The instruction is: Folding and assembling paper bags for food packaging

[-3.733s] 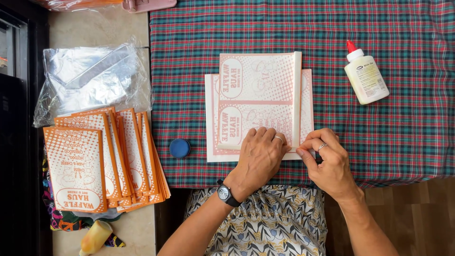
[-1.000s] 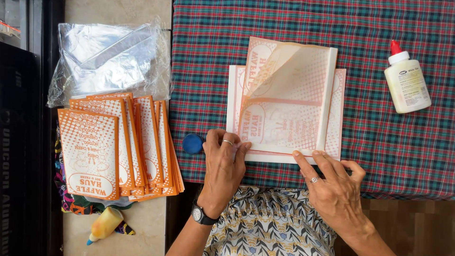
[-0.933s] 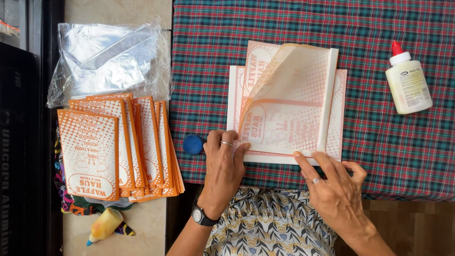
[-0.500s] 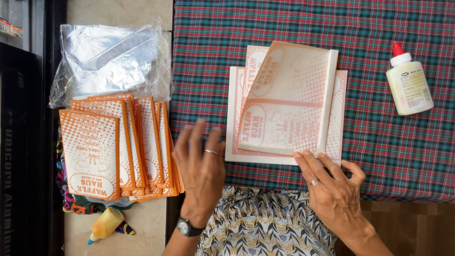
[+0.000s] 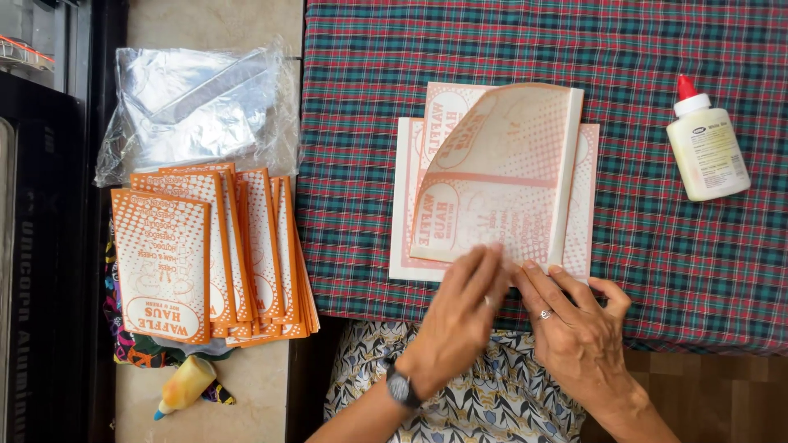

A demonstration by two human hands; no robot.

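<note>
Both hands, left [image 5: 460, 308] and right [image 5: 574, 316], pressed flat, fingers spread, on paper bag [image 5: 501, 193] near edge; thin, floppy, creases easily; glue bottle [image 5: 706, 148] right of bag.

Left hand [image 5: 460, 308]: dark wristwatch, ring. Right hand [image 5: 579, 328]: ring (silver-toned). Patterned floral garment; arms bare.

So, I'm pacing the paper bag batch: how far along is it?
Done: a fanned pile of finished orange bags lies to the left, off the cloth. In hand: both hands, left and right, press the lower edge of a folded sheet, its top corner curling up. Left: flat sheets underneath; the glue bottle stands capped.
</note>
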